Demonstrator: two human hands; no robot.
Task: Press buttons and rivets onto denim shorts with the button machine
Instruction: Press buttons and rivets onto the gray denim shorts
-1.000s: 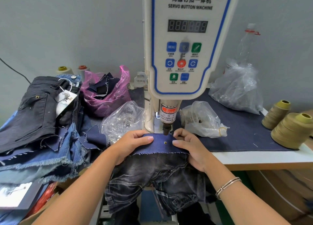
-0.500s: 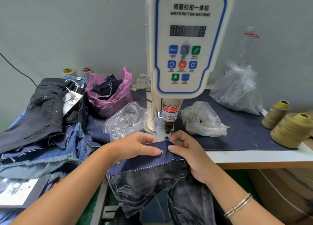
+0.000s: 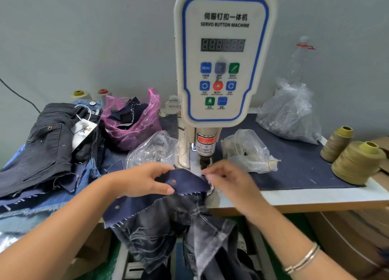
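Observation:
The white servo button machine (image 3: 223,58) stands at the table's middle, its press head (image 3: 204,153) just above the work. Dark denim shorts (image 3: 164,225) hang over the table's front edge, their navy waistband (image 3: 185,181) drawn up below the press head. Two brass rivets show on the band, one (image 3: 173,181) near my left thumb and one (image 3: 117,207) lower left. My left hand (image 3: 145,180) grips the band's left part. My right hand (image 3: 227,178), blurred, pinches the band's right end beside the press head.
A stack of dark and blue denim shorts (image 3: 48,145) lies at left, with a pink bag of scraps (image 3: 130,119) behind. Clear bags of hardware (image 3: 153,149) (image 3: 248,151) flank the machine, a bigger bag (image 3: 290,113) at back right. Thread cones (image 3: 355,161) stand at right.
The waistband has slid left under the press head. The set rivet moved left with it, and a second rivet came into view at lower left. Both hands shifted along the band.

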